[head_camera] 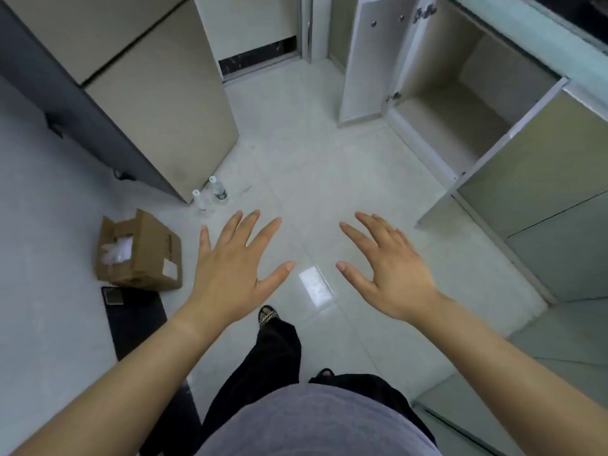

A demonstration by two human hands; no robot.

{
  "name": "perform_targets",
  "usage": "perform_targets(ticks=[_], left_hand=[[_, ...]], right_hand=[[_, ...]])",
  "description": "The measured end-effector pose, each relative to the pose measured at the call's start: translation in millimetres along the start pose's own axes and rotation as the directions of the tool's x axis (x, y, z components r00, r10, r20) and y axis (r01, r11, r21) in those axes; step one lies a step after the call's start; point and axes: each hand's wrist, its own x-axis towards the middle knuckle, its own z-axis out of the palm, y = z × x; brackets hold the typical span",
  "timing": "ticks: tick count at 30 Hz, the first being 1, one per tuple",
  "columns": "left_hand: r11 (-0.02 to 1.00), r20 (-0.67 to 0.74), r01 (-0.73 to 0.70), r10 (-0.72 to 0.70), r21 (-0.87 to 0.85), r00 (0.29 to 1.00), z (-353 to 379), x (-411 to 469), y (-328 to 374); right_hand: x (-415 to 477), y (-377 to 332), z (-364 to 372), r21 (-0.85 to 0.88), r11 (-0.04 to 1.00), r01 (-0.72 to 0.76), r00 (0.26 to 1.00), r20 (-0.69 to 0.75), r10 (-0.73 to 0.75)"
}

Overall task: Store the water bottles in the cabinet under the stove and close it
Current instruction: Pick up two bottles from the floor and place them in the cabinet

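Both hands, left [235, 261] and right [391, 269], spread wide and empty over floor; two water bottles [210, 194] stand left, cabinet [460, 93] open right.

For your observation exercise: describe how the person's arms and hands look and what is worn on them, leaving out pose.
Both forearms are bare from the frame's lower edge to the wrists; no sleeves show. The left hand and right hand wear no gloves, and no rings, watch or bracelet are visible. Fingernails are short and look unpainted. No markings appear on either arm.
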Motion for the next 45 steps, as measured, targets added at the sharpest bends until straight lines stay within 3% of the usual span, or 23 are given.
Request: perform_targets(ticks=[13,23,29,39,42,45], left_hand=[[0.984,-0.051,0.155,-0.160,-0.092,0.986,-20,199,-109],[0.920,-0.101,0.366,-0.381,-0.144,0.919,-52,295,-166],[0.805,-0.090,0.586,-0.593,-0.095,0.800,-61,340,-179],[0.395,-0.048,0.903,-0.919,-0.168,0.392,-70,388,-138],[0.366,-0.046,0.917,-0.930,-0.158,0.364,-68,396,-148],[0.390,-0.042,0.905,-0.920,-0.171,0.389,-61,410,-173]], right_hand=[[252,-10,-42,-0.069,0.990,0.122,0.992,0.036,-0.119],[425,-35,-67,-0.064,0.932,0.356,0.930,0.118,-0.348],[539,-36,-78,-0.039,0.825,0.563,0.809,0.230,-0.541],[661,-57,-78,0.075,0.506,0.859,0.435,0.414,-0.799],[680,-70,-73,0.085,0.466,0.881,0.393,0.416,-0.820],[697,-75,-64,0.075,0.460,0.885,0.393,0.410,-0.823]])
